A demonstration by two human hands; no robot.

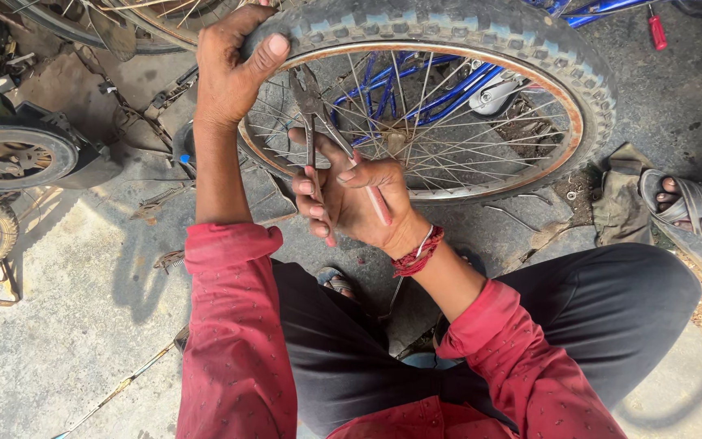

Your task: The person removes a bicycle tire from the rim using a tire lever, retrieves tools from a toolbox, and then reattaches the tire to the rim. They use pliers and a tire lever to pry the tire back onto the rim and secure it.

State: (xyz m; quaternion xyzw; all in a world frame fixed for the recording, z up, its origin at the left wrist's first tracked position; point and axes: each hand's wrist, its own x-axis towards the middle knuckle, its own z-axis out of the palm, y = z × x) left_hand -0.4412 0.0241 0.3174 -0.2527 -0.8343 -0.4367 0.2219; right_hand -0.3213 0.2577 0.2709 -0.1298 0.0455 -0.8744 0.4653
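The left hand is closed over the top of a bicycle wheel, fingers curled over the knobby tyre and the thumb pressed flat against its near edge. The right hand is wrapped around the handles of a pair of pliers, gripping them with the fingers folded and the index finger stretched along one handle; the handles have worn reddish sleeves. The pliers point up, their metal nose reaching to the rusty rim just beside the left thumb, among the spokes.

The wheel stands upright on the concrete floor, just in front of the person's knees. Its tyre is black and dusty, the rim brown with rust, and the thin spokes fan out from the hub. A blue bicycle frame shows through the spokes. A red thread bracelet circles the right wrist, and both arms wear red sleeves.
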